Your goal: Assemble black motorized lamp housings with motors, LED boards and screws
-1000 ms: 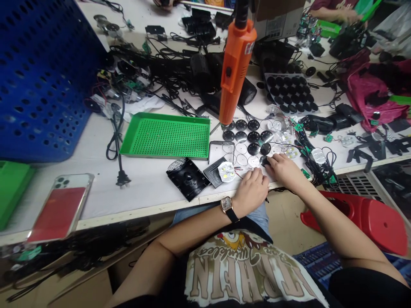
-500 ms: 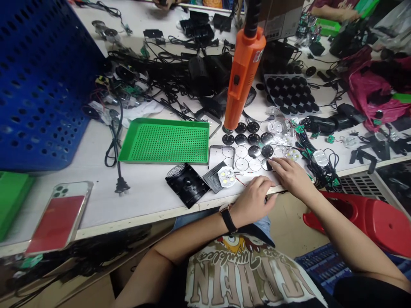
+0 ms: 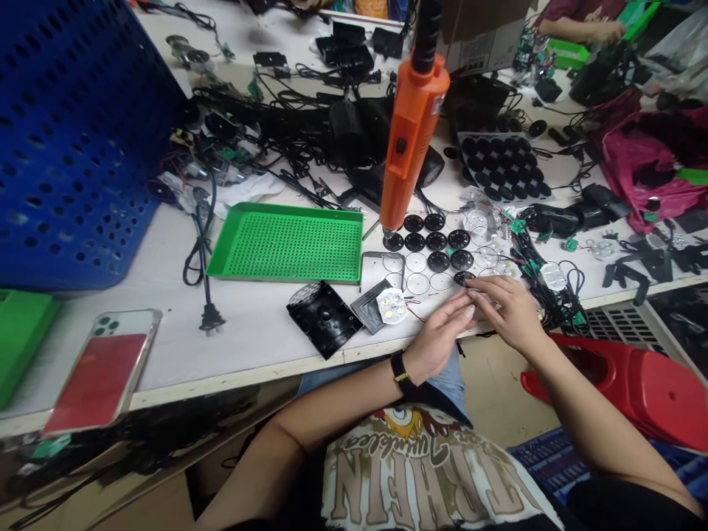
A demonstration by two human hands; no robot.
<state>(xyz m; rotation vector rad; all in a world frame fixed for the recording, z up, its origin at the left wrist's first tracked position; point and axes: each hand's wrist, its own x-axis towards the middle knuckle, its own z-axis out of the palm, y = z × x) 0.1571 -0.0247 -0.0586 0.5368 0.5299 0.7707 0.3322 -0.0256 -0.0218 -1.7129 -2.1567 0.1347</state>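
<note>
At the front edge of the bench, my left hand [image 3: 439,335] reaches in with fingers stretched out side by side. Its tips meet those of my right hand [image 3: 512,313], whose fingertips close on the near edge of a black disc [image 3: 463,278] with small holes. That disc lies in rows with several more black discs [image 3: 436,241] and clear round lenses [image 3: 418,283]. Left of my hands are an LED board [image 3: 391,305] with thin wires, a dark square plate [image 3: 370,308] under it, and an open black housing [image 3: 324,318].
An orange electric screwdriver [image 3: 412,140] hangs over the discs. A green perforated tray [image 3: 287,243], a plug cable [image 3: 210,313], a phone [image 3: 105,369] and a blue crate [image 3: 82,147] stand leftward. Wired boards [image 3: 531,258] lie right; a red stool [image 3: 636,383] is below. Another person's hand [image 3: 608,31] is far right.
My left hand has moved forward and its fingers have straightened towards my right fingertips. The black disc, partly covered and reflecting before, now shows darker and flat in its row.
</note>
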